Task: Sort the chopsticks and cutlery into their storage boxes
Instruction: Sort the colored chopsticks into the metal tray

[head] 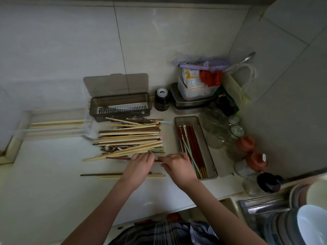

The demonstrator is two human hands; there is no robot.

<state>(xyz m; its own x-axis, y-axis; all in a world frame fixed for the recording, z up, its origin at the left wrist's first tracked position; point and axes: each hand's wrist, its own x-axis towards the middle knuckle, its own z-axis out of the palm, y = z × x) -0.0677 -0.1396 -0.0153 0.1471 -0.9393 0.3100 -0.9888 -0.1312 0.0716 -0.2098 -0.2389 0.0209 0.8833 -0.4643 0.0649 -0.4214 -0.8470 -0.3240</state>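
A dark red chopstick (120,158) lying left-right at the pile's near edge is pinched by both hands, left hand (139,164) and right hand (177,165), with the red-chopstick box (211,157) just beside the right hand, its long axis lying crosswise to the chopstick.

Pale table (53,183), set into a tiled corner. A loose heap of chopsticks (131,138) with some cutlery mixed in lies at centre. Behind it stands a smoky lidded box (120,106), lid up. Just right of the heap, a long open tray (195,147) holds red chopsticks. Two stray chopsticks (106,175) lie nearer the front edge. Glass jars (217,128) and stacked containers (191,99) crowd the right corner.
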